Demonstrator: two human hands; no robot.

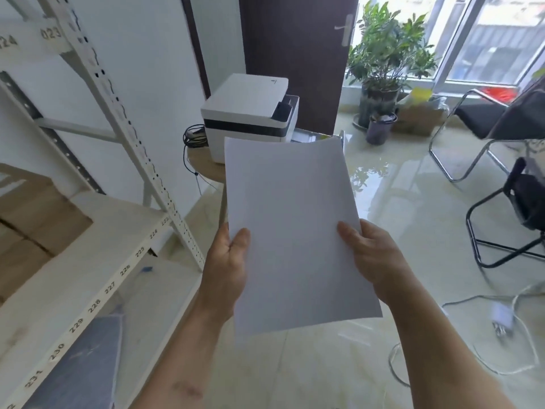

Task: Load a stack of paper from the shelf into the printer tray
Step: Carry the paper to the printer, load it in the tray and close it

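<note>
I hold a white stack of paper (290,219) out in front of me over the floor. My left hand (227,261) grips its left edge with the thumb on top. On the right edge, my right hand (374,258) holds it the same way. The white printer (244,113) with a dark band stands on a small round wooden table (203,168) beyond the paper's far edge. Part of the printer's pulled-out tray (312,137) shows just past the paper's top right corner. The white metal shelf (73,276) is at my left.
Cardboard boxes (32,219) and a grey folder (79,370) lie on the shelf. A potted plant (383,63) stands by the window next to a dark door (295,54). Black chairs (507,172) are at the right. White cables (501,320) run across the glossy floor.
</note>
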